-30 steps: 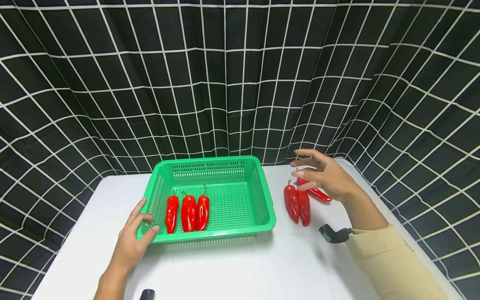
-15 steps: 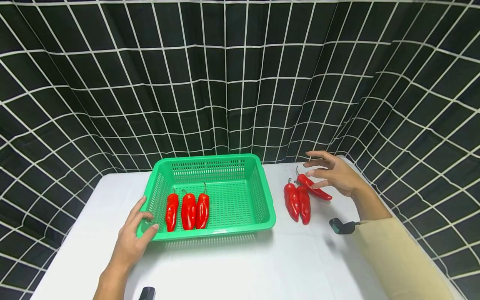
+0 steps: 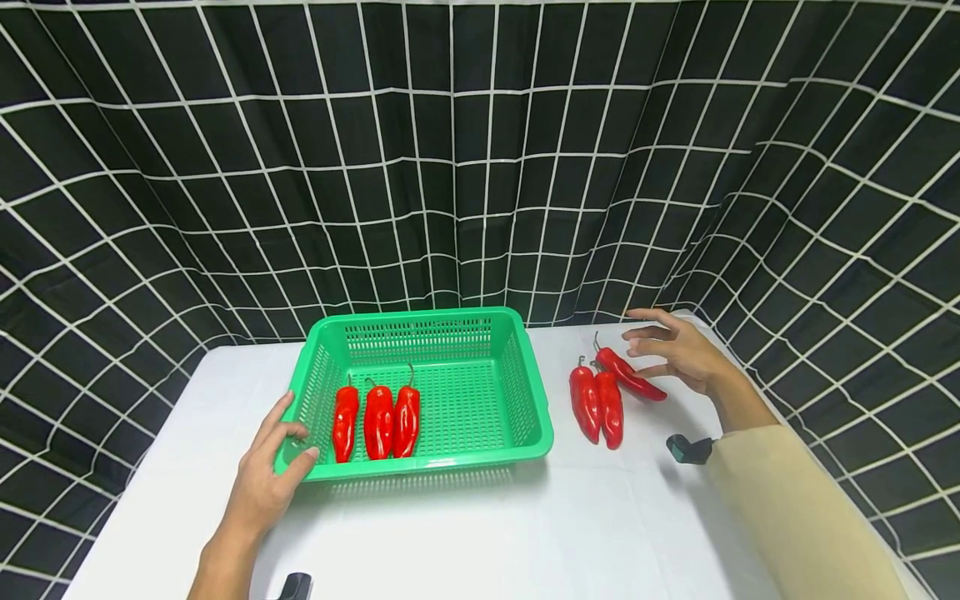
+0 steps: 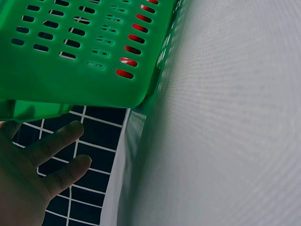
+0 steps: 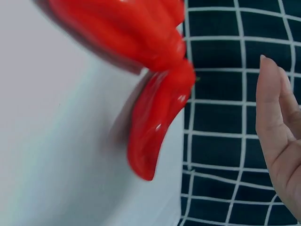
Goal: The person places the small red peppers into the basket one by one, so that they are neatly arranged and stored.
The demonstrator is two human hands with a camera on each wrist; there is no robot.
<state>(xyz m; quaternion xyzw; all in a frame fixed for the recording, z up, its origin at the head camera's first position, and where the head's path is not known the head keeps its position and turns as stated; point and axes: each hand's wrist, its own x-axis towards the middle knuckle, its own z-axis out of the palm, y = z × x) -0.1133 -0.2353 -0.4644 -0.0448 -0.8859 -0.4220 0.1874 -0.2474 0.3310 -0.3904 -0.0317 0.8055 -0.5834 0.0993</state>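
My left hand (image 3: pixel 262 471) grips the near left corner of a green plastic basket (image 3: pixel 480 457), thumb and fingers at its rim. In the left wrist view, two fingers of that hand (image 4: pixel 33 174) extend freely below the basket's slotted wall (image 4: pixel 70 84). Three red peppers (image 3: pixel 378 423) lie side by side in the basket's left half, stems pointing away. To the right of the basket, my right hand (image 3: pixel 678 354) hovers with spread, slightly bent fingers, holding nothing. Under its fingertips lies a slanted red pepper (image 3: pixel 626 372), also seen in the right wrist view as a pepper (image 5: pixel 155 127) apart from the hand.
Two more red peppers (image 3: pixel 597 407) lie close together on the white tablecloth (image 3: pixel 465 533), beside the slanted one. A black curtain with a white grid (image 3: pixel 480 167) closes off the back and both sides. Small dark camera mounts (image 3: pixel 688 450) stick out from the wrists.
My right hand has moved right, away from over the pepper stems, uncovering the slanted pepper. The left hand, the basket and the peppers have stayed in place.
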